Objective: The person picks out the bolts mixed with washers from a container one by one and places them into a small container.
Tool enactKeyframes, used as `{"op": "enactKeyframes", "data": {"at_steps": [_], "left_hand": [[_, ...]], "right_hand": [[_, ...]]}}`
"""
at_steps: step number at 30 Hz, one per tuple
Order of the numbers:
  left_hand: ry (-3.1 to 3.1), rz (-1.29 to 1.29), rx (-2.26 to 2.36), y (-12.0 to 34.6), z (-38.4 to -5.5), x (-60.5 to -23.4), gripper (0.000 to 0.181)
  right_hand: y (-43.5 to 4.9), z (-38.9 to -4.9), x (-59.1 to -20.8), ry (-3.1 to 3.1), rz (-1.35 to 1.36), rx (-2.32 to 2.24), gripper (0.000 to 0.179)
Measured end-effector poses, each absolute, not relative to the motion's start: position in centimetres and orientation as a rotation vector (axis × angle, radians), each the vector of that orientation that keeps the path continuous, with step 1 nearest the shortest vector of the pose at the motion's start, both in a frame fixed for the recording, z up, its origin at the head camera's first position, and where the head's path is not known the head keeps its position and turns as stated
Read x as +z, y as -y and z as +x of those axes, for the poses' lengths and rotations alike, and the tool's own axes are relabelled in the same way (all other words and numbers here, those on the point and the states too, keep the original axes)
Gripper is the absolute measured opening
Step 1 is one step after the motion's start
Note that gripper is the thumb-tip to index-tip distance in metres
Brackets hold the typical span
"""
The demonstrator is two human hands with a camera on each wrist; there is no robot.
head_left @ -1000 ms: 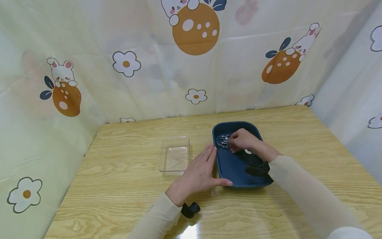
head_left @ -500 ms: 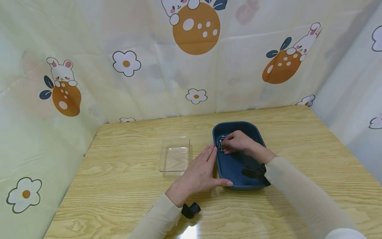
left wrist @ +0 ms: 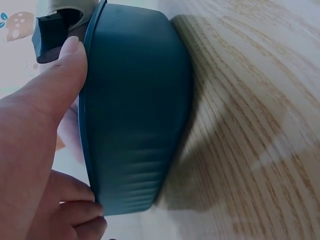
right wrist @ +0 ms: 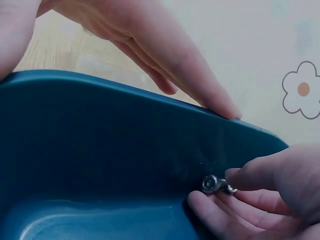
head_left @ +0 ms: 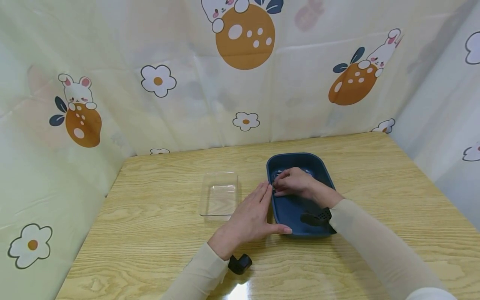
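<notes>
Bolts sit pinched in my right fingers inside the blue tray, near its left wall, where a snug pinch seems best while my outstretched left fingers brace its rim.

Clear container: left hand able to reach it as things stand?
Likely yes. The left hand touches the blue tray, close to the clear container, and nothing visible stands between hand and container; it would just need to leave the blue tray.
</notes>
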State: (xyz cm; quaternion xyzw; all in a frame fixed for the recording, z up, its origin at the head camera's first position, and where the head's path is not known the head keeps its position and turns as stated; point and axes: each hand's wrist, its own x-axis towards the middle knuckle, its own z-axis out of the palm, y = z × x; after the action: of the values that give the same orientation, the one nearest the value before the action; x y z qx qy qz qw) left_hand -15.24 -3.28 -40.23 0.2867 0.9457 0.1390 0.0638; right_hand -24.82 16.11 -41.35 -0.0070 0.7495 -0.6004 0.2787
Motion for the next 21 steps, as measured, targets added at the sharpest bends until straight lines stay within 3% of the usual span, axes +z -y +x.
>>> {"op": "enactKeyframes", "data": {"at_steps": [21], "left_hand": [[-2.857, 0.857, 0.378, 3.23, -15.33, -40.14, 0.118]], "right_hand": [[-16.23, -24.78, -41.6, -1.878, 0.029, -1.708, 0.04]]}}
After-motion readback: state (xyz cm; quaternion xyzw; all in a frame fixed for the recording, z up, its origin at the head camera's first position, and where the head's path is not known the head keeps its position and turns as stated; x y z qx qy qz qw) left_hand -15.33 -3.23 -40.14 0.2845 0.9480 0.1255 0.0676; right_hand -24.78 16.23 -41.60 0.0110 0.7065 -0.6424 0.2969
